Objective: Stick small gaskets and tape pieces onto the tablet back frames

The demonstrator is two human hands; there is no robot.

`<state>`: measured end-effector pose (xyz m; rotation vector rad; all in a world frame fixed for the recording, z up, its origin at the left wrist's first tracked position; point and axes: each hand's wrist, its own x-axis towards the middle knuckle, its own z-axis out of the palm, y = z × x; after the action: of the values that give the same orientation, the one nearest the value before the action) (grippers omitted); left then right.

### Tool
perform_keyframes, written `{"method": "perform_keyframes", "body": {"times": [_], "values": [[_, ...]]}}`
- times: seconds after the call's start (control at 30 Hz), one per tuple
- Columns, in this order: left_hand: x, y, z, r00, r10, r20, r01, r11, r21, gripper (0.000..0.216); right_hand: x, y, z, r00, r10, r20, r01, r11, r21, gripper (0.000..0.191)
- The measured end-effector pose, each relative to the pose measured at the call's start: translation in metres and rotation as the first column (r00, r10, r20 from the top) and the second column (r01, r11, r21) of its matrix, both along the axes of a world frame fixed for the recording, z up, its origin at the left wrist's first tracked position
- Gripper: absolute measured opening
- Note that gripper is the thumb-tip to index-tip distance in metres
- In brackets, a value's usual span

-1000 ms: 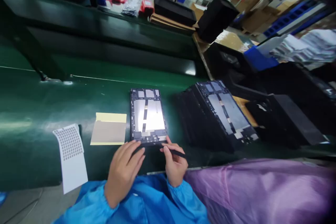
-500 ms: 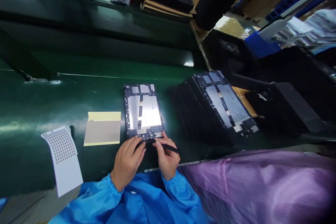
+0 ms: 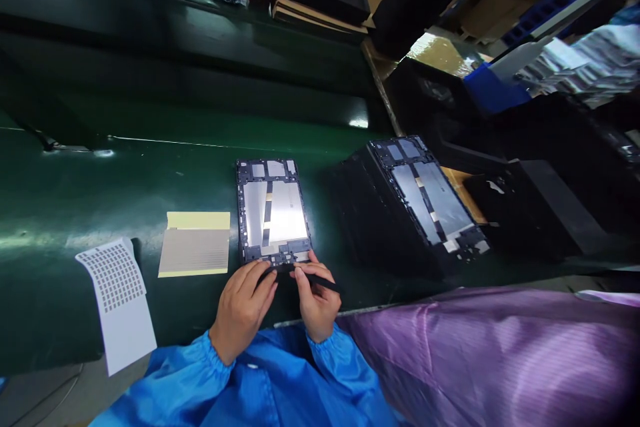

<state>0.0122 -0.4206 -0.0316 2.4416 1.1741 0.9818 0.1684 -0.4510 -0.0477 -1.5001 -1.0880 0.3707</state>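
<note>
A tablet frame with a shiny metal back lies flat on the green belt. My left hand rests at its near edge, fingers curled with the tips on the frame. My right hand sits beside it, pinching a thin black tool whose tip is at the frame's near edge. Both sleeves are blue.
A yellow-edged sticker sheet and a white sheet of small pads lie left of the frame. A stack of black trays topped by another frame stands at the right. Purple cloth covers the near right. Boxes and trays crowd the back.
My hands have closed in on the frame's near edge, the left fingers curling onto it. The view dropped slightly.
</note>
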Motion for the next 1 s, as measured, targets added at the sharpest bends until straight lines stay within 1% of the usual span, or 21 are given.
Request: {"method": "perform_keyframes", "body": {"times": [0.17, 0.27, 0.37, 0.7, 0.8, 0.93, 1.0], "values": [[0.001, 0.000, 0.000, 0.998, 0.005, -0.068, -0.004, 1.000, 0.015, 0.025, 0.000, -0.001, -0.001, 0.998, 0.030, 0.048, -0.032, 0.999, 0.023, 0.004], [0.005, -0.001, 0.002, 0.989, 0.034, -0.141, -0.032, 0.999, 0.013, 0.027, 0.000, -0.002, -0.001, 0.996, 0.056, 0.070, -0.059, 0.997, 0.043, 0.007], [0.011, -0.002, 0.003, 0.982, 0.066, -0.178, -0.066, 0.998, 0.008, 0.026, 0.000, -0.002, -0.001, 0.995, 0.066, 0.079, -0.069, 0.997, 0.036, 0.007], [0.014, -0.004, 0.002, 0.976, 0.091, -0.198, -0.077, 0.994, 0.074, 0.025, -0.001, -0.001, 0.001, 0.993, 0.076, 0.093, -0.079, 0.996, 0.032, 0.010], [0.015, -0.004, 0.003, 0.974, 0.101, -0.203, -0.083, 0.992, 0.095, 0.023, 0.000, -0.001, 0.001, 0.991, 0.090, 0.097, -0.095, 0.994, 0.048, 0.013], [0.017, -0.003, 0.003, 0.973, 0.109, -0.202, -0.089, 0.990, 0.106, 0.023, 0.000, -0.002, 0.001, 0.997, 0.057, 0.058, -0.062, 0.994, 0.089, 0.017], [0.018, -0.001, 0.003, 0.974, 0.108, -0.197, -0.088, 0.990, 0.109, 0.023, -0.003, -0.002, 0.000, 0.996, 0.067, 0.065, -0.072, 0.994, 0.084, 0.017]]}}
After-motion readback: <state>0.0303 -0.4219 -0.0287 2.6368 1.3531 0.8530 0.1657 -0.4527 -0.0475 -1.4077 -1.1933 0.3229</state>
